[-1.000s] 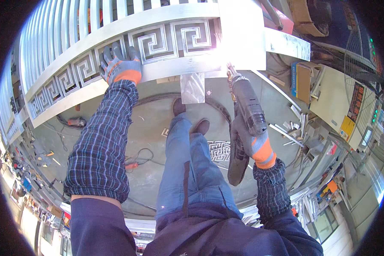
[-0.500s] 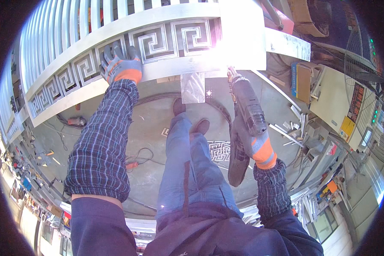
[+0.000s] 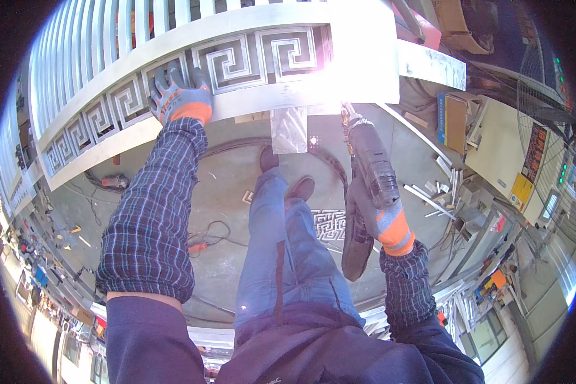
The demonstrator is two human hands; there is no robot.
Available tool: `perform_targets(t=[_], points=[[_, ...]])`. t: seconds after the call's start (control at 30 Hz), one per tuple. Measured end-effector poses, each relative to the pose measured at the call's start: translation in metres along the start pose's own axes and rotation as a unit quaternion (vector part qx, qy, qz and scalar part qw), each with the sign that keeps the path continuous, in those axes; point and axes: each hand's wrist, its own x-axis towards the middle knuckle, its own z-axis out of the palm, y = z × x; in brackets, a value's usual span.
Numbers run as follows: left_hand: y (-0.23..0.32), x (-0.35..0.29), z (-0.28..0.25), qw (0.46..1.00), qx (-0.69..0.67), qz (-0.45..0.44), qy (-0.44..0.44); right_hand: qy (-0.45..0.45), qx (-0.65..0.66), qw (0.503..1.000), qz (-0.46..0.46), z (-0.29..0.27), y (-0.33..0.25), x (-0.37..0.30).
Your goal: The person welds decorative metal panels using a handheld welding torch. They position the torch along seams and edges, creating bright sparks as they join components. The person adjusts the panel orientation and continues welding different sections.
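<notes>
The left hand, gloved and spread flat, presses on the patterned metal rail of a gate panel. The right hand grips a power tool, its tip at the glaring spot under the rail's end. Work at that joint seems underway; next calls for a steady tip and firm bracing.

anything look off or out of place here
Mostly the floor: loose metal strips lie scattered right of the grey power tool in the right hand, and cables trail beneath the fretwork metal railing.
</notes>
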Motion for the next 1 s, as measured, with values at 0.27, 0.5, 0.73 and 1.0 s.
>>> perform_targets(t=[0.27,0.5,0.73,1.0], points=[[-0.002,0.000,0.007,0.998,-0.030,0.003,0.050,-0.021,0.009,0.999,0.024,-0.003,0.011,-0.001],[-0.002,0.005,0.013,1.000,0.001,-0.021,-0.004,0.002,0.009,1.000,0.012,-0.001,0.009,-0.005],[-0.003,0.001,0.011,0.996,-0.045,0.009,0.076,-0.021,0.011,0.999,0.034,-0.008,0.025,-0.008],[-0.004,0.002,0.009,0.999,-0.024,0.005,0.044,-0.061,-0.069,0.995,-0.040,-0.012,0.024,-0.009]])
